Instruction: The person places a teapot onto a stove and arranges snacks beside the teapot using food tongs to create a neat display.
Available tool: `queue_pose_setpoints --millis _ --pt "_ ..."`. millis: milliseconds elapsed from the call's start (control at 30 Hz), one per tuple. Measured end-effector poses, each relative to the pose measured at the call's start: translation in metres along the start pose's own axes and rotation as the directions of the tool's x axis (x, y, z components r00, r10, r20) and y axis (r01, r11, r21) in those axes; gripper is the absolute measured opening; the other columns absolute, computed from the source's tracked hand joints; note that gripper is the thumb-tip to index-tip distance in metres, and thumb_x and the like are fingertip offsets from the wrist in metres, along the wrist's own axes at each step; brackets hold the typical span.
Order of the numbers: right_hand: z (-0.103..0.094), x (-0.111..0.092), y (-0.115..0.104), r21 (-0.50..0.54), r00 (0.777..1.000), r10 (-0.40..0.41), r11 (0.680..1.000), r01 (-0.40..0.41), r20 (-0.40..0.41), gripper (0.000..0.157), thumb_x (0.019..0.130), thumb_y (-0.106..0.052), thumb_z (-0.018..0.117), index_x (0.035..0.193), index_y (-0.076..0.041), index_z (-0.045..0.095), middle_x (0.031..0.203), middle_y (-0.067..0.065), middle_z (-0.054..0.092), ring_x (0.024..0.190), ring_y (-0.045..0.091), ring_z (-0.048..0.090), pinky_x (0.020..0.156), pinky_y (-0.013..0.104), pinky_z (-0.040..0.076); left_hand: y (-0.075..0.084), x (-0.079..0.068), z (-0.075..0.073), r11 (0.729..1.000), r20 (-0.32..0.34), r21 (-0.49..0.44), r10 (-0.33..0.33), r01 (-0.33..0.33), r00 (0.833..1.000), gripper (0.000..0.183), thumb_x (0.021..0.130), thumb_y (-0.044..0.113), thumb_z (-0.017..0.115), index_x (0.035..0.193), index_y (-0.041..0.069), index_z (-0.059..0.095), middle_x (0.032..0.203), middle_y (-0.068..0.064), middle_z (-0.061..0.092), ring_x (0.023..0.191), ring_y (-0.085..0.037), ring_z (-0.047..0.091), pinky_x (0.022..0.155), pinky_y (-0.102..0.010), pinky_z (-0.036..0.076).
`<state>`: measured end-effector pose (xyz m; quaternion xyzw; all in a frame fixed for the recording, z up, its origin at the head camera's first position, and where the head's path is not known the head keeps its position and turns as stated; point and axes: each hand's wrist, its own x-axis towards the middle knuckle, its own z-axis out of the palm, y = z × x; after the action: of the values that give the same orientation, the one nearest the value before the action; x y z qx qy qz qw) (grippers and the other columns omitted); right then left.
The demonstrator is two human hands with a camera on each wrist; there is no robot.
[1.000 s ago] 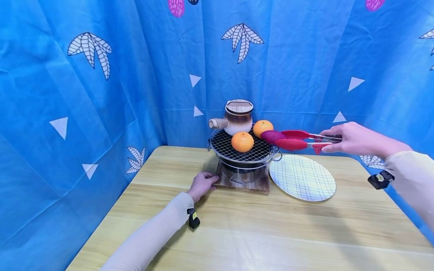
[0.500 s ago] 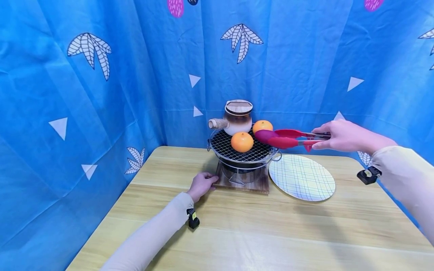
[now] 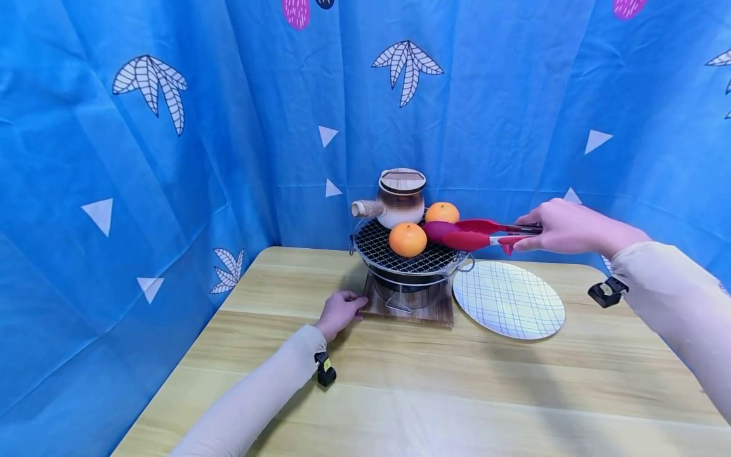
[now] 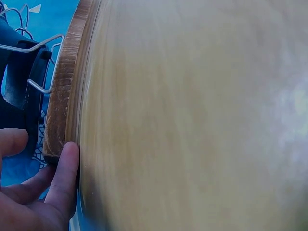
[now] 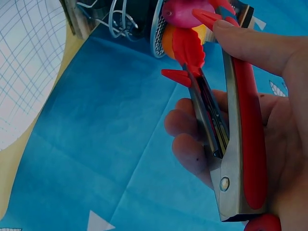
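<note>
My right hand (image 3: 571, 225) grips a pair of red-tipped metal tongs (image 5: 248, 130). The tongs' red heads hold a purple sweet potato (image 3: 438, 231) at the right side of the round wire grill (image 3: 381, 246). One orange (image 3: 408, 240) sits at the front of the mesh; another orange (image 3: 442, 212) is behind the sweet potato. Whether the sweet potato touches the mesh is hidden. My left hand (image 3: 338, 313) holds the left edge of the wooden board (image 3: 436, 312) under the grill. In the left wrist view its thumb (image 4: 13, 141) is on the board's upper side, with fingers at the edge.
A lidded clay teapot (image 3: 402, 202) with a side handle stands at the back of the grill. To the grill's right, an oval checked plate (image 3: 508, 298) lies on the wooden table (image 3: 400, 393). Blue curtain (image 3: 485, 114) hangs close behind.
My right hand has moved left with the tongs, carrying the sweet potato from the grill's right rim farther over the mesh, close to the front orange. The left hand has stayed put.
</note>
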<state>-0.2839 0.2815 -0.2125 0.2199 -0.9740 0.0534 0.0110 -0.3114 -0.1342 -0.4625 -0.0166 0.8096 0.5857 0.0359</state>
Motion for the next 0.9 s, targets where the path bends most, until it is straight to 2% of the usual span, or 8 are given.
queue_pose_setpoints --millis 133,467,667,900 --pt "0.001 0.003 -0.003 0.000 1.000 -0.008 1.000 0.008 -0.001 0.067 0.083 -0.046 0.080 0.127 0.003 0.066 0.086 0.000 0.074 0.067 0.014 0.056 0.047 0.029 0.038 0.000 0.000 0.000 1.000 -0.004 0.014 0.008 -0.008 1.000 0.034 0.097 0.025 0.067 0.116 -0.003 0.066 0.120 -0.021 0.067 0.072 -0.017 0.073 0.077 -0.031 0.062" --pt "0.001 0.008 -0.011 0.015 1.000 -0.001 1.000 0.001 0.012 0.069 0.084 -0.046 0.079 0.130 0.004 0.064 0.089 0.002 0.076 0.065 0.015 0.055 0.045 0.028 0.033 -0.001 -0.001 0.001 0.999 -0.017 0.028 0.018 -0.018 1.000 0.033 0.097 0.025 0.068 0.115 -0.003 0.067 0.118 -0.020 0.068 0.070 -0.015 0.073 0.078 -0.031 0.061" --pt "0.002 0.012 -0.016 0.033 1.000 0.001 0.999 -0.002 0.021 0.067 0.085 -0.044 0.079 0.130 0.004 0.064 0.092 0.003 0.076 0.068 0.016 0.057 0.047 0.029 0.035 0.000 -0.001 0.000 1.000 -0.021 0.024 0.009 -0.008 1.000 0.033 0.097 0.025 0.068 0.115 -0.003 0.067 0.118 -0.020 0.068 0.072 -0.017 0.073 0.078 -0.031 0.062" --pt "0.005 0.015 -0.019 0.029 0.999 -0.004 1.000 0.003 0.032 0.069 0.086 -0.047 0.077 0.131 0.004 0.063 0.087 0.001 0.074 0.067 0.017 0.055 0.048 0.028 0.036 0.002 -0.003 0.002 1.000 -0.024 0.026 0.008 -0.008 1.000 0.034 0.097 0.023 0.067 0.117 -0.005 0.066 0.119 -0.022 0.067 0.071 -0.017 0.073 0.077 -0.031 0.062"
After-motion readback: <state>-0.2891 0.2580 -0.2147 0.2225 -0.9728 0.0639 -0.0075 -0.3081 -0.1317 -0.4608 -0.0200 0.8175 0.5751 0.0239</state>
